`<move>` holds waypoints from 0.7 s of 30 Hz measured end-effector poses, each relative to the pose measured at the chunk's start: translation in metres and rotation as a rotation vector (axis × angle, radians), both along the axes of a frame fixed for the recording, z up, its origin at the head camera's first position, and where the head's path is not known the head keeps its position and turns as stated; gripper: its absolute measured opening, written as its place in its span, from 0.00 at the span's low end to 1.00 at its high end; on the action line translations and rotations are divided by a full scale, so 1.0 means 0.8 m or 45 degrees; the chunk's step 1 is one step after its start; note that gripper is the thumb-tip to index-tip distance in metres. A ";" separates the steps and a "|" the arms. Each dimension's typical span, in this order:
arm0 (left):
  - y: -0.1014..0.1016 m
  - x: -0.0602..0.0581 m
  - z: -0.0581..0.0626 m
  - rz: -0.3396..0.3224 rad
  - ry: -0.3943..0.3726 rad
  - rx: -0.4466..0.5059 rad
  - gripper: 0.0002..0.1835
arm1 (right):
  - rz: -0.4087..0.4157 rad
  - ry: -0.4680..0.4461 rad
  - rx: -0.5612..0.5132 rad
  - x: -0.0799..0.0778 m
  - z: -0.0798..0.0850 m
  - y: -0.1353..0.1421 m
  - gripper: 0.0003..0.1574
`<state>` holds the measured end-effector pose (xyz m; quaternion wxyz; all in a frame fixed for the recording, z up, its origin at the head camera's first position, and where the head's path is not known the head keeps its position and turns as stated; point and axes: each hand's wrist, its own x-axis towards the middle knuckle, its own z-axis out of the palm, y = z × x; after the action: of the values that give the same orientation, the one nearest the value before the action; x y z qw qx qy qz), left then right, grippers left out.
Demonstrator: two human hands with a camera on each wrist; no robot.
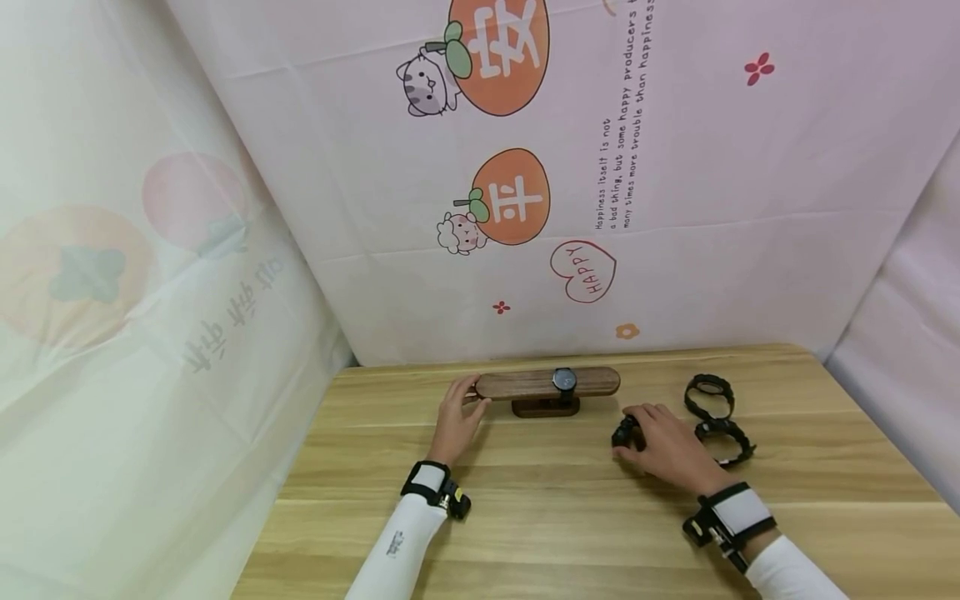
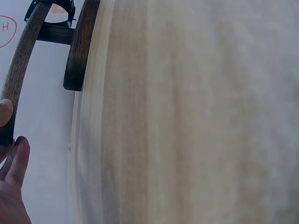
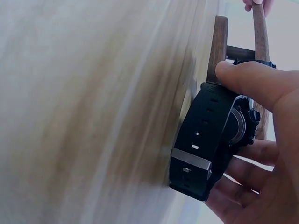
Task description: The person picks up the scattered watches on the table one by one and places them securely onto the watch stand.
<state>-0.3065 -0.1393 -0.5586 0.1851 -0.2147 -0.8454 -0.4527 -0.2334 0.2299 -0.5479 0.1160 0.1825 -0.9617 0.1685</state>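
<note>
A dark wooden watch stand (image 1: 517,385) with a long rounded bar on a small base stands near the table's back edge. One watch with a dark strap and round dial (image 1: 565,381) is strapped around its bar, right of the middle. My left hand (image 1: 456,421) grips the bar's left end between thumb and fingers. To the right and in front of the stand, my right hand (image 1: 671,450) holds a black watch (image 3: 201,135) with its strap closed in a loop. In the right wrist view the thumb lies over the strap's top, with the fingers behind the watch.
Two more black looped watches lie right of my right hand, one farther back (image 1: 729,398) and one nearer (image 1: 745,442). The wood-grain table (image 1: 540,517) ends at a printed cloth backdrop (image 1: 420,308). White cloth (image 1: 150,417) hangs along the left side.
</note>
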 end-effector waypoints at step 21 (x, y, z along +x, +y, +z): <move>0.000 0.002 0.001 0.004 0.030 -0.005 0.27 | 0.018 -0.050 -0.077 -0.003 0.002 0.004 0.46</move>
<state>-0.3052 -0.1396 -0.5580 0.1953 -0.2191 -0.8443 -0.4483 -0.2359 0.2334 -0.5459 0.1013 0.1823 -0.9569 0.2020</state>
